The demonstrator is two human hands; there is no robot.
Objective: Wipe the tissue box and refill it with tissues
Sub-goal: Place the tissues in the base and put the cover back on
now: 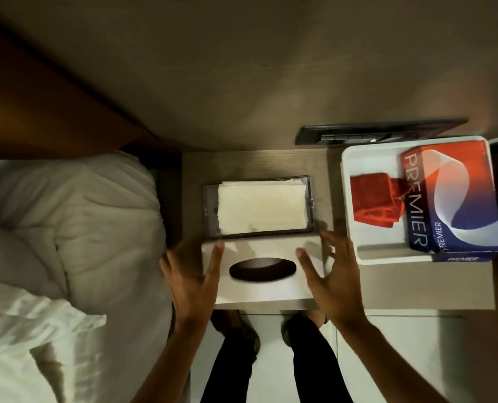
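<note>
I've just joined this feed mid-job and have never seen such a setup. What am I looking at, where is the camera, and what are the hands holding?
There is one picture, from a camera worn on the person's head, looking down. No machine: two bare hands do the work. The left hand and right hand press against the two ends of the white cover with the dark oval slot. Behind it on the bedside table lies the open base, filled with a stack of tissues. To the right, a white tray holds a red cloth and a Premier tissue pack. The bed is at left.
</note>
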